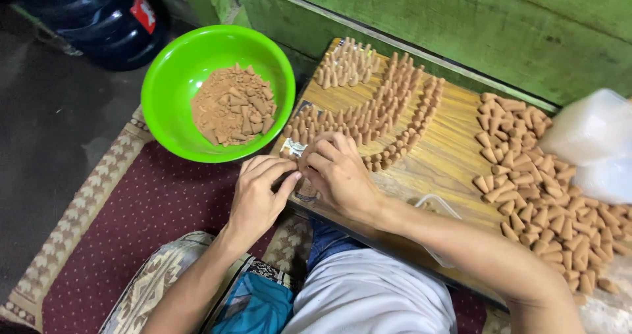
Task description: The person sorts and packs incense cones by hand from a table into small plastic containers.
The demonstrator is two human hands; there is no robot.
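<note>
My left hand (259,194) and my right hand (339,173) meet at the near left corner of a wooden board (447,156). Their fingertips pinch together around a small packet or piece (294,148); which hand grips it I cannot tell. Rows of upright brown cones (388,103) stand on the board just beyond the fingers. A loose heap of lying cones (540,189) covers the board's right side.
A bright green bowl (178,71) with brown powder and broken cones (232,107) sits left of the board on a dark red patterned mat (131,215). A dark blue jug (99,18) stands behind it. Clear plastic bags (592,143) lie at the right, a green wall (461,25) behind.
</note>
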